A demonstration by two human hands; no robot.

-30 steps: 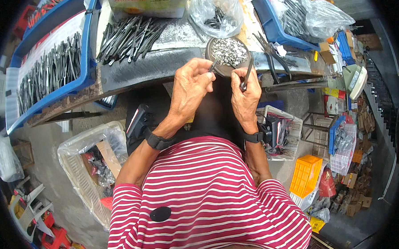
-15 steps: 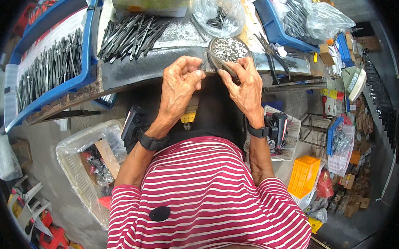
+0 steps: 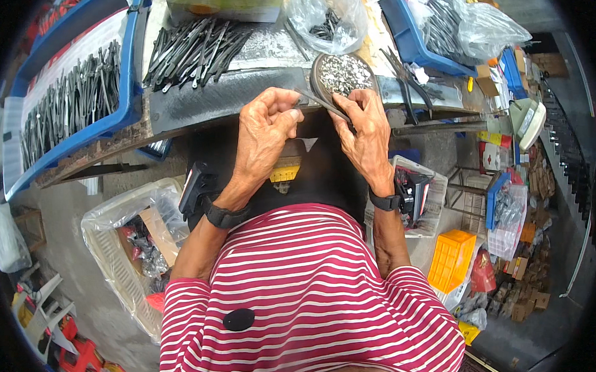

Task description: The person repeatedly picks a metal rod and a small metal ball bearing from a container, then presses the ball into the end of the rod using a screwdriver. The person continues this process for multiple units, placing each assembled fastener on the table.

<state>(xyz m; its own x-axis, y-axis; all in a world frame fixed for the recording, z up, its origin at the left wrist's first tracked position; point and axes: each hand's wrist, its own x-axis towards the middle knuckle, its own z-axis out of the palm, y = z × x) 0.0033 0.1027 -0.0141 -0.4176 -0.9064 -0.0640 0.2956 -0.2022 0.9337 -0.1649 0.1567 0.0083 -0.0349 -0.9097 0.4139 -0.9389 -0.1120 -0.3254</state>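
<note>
A thin dark metal strip point(image 3: 323, 102) slants between my hands at the table's front edge. Its lower right end is pinched between the thumb and fingers of my right hand point(image 3: 365, 137). My left hand point(image 3: 263, 134) is closed in a pinch beside the strip's upper left end; whatever is between its fingertips is too small to make out. Just beyond my right fingers sits a round dish point(image 3: 316, 72) of small silvery metal pieces point(image 3: 345, 74). A heap of similar dark metal strips point(image 3: 196, 52) lies farther left on the table.
Blue trays of dark strips point(image 3: 75, 106) stand at left, another blue bin point(image 3: 411, 41) at far right. Pliers point(image 3: 409, 84) lie right of the dish. A clear bag point(image 3: 326, 18) and a carton point(image 3: 223, 2) stand behind. Plastic crates point(image 3: 109, 244) flank me on the floor.
The strip has turned to a flatter slant, showing a thinner edge, and its upper left end is now near my left fingertips. My hands have shifted only slightly.
</note>
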